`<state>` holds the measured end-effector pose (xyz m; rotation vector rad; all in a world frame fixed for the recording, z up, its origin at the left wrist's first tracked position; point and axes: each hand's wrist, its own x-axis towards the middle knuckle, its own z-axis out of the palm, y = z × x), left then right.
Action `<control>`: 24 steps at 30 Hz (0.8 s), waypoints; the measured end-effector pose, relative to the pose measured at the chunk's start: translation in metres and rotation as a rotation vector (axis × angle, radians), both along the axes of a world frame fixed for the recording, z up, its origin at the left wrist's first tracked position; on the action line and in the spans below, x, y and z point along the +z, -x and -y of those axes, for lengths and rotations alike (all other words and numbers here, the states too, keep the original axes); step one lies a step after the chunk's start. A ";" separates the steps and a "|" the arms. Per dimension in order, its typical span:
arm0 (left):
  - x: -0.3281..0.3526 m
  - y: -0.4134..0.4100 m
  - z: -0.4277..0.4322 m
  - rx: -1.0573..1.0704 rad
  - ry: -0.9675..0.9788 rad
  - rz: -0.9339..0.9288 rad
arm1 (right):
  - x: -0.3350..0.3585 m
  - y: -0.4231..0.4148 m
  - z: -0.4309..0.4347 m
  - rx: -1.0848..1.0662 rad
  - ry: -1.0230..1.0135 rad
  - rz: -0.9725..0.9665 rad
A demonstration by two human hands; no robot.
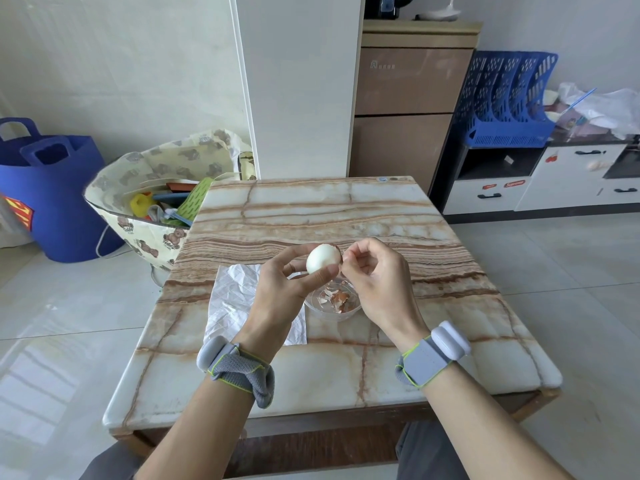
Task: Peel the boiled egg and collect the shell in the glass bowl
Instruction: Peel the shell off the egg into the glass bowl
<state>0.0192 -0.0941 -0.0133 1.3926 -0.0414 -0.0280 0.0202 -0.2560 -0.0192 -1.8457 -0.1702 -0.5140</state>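
- The left hand (287,285) curls its thumb and fingers round the boiled egg (322,259), which is mostly bare and white.
- Just beside it, the right hand (377,282) pinches a brown shell piece (341,257) at the egg's right end.
- Beneath both hands sits the glass bowl (349,315), with shell fragments (337,297) inside.
- Under the left wrist, a crinkled white sheet (228,299) lies on the marble table (311,209).

"Supreme" on drawer (491,201), "Teddy" on bag (152,233)
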 end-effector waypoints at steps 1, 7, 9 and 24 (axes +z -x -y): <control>-0.001 -0.001 0.000 0.001 0.004 -0.001 | -0.001 0.000 0.001 0.003 0.000 0.003; -0.004 -0.003 -0.001 0.002 0.004 0.005 | -0.004 -0.002 0.003 -0.020 0.032 0.000; -0.005 -0.003 -0.002 0.000 0.000 0.009 | -0.004 -0.001 0.004 -0.010 0.024 -0.008; -0.001 0.000 0.000 0.041 -0.017 0.015 | 0.000 0.000 0.004 -0.010 0.024 -0.014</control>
